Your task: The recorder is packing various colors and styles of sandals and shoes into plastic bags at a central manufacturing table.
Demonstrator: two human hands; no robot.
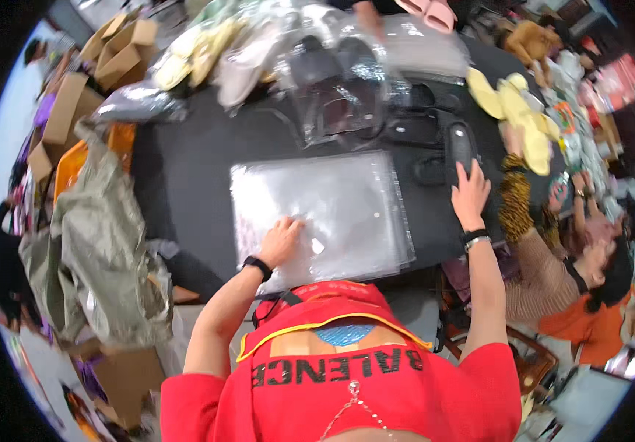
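At the near edge of the worktop [185, 155], the left hand [281, 241] lay on clear plastic bags [343, 193], apparently steadying them. Rightward, the right hand [471, 195] touched a black slipper [461, 144]. Whether either hand's fingers gripped was indeterminable.

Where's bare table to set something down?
Widest: black tabletop left of the stack of clear bags, up to the grey-green cloth. Smaller: between the stack and the right hand. Crowded: far edge, with bagged slippers; right end, with black slippers and yellow slippers.
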